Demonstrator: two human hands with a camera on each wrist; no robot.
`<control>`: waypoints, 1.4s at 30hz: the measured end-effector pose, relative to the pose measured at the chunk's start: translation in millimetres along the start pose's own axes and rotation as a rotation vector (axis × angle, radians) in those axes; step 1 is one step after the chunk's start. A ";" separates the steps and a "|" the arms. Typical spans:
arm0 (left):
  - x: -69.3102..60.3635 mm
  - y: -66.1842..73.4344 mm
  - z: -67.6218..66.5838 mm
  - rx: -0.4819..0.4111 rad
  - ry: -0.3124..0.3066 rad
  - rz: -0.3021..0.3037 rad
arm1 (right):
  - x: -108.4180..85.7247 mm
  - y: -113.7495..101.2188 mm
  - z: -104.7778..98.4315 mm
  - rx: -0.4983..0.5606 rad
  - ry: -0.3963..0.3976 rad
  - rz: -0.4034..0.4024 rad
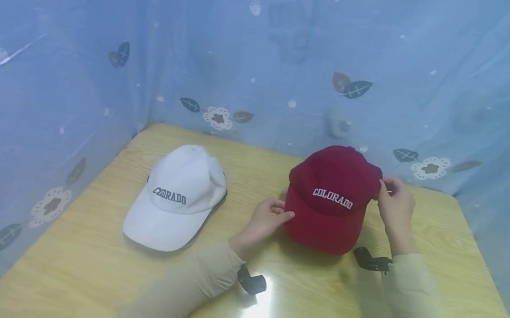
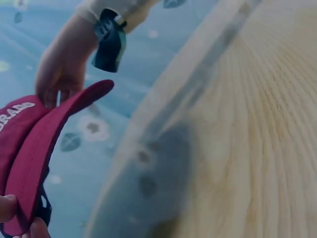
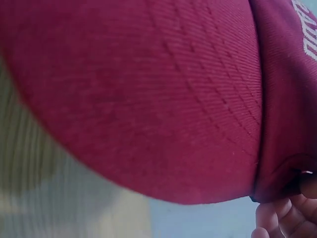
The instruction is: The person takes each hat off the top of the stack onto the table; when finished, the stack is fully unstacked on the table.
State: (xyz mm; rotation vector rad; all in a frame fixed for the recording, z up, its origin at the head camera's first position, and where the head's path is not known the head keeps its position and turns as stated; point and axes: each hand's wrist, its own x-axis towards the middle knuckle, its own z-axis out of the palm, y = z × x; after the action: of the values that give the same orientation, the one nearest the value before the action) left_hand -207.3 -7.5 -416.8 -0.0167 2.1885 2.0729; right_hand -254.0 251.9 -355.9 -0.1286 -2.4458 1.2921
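A dark red baseball cap (image 1: 324, 224) with white COLORADO lettering is held above the wooden table, its brim toward me. My left hand (image 1: 266, 221) pinches the left edge of the brim between thumb and fingers; the left wrist view shows the thumb on top of the brim (image 2: 37, 168). On the other side, my right hand (image 1: 396, 204) grips the side of the crown. In the right wrist view the fingers (image 3: 287, 213) hold the crown's lower rim, and the brim (image 3: 133, 109) fills most of that picture.
A white baseball cap (image 1: 177, 197) with dark lettering lies on the table (image 1: 308, 305) at the left, brim toward me. Blue curtains (image 1: 260, 47) with leaf and flower prints stand around the table's back and sides. Light glares off the table's front.
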 end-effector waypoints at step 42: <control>4.7 0.9 -0.1 0.581 -0.143 0.150 | -7.1 45.8 -10.4 -0.255 -0.134 -0.027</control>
State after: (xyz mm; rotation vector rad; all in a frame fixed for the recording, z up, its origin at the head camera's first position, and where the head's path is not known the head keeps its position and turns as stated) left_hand -212.0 -7.1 -416.4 0.3468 2.6668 1.3656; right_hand -247.8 284.6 -389.9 -0.0769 -2.7089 1.0016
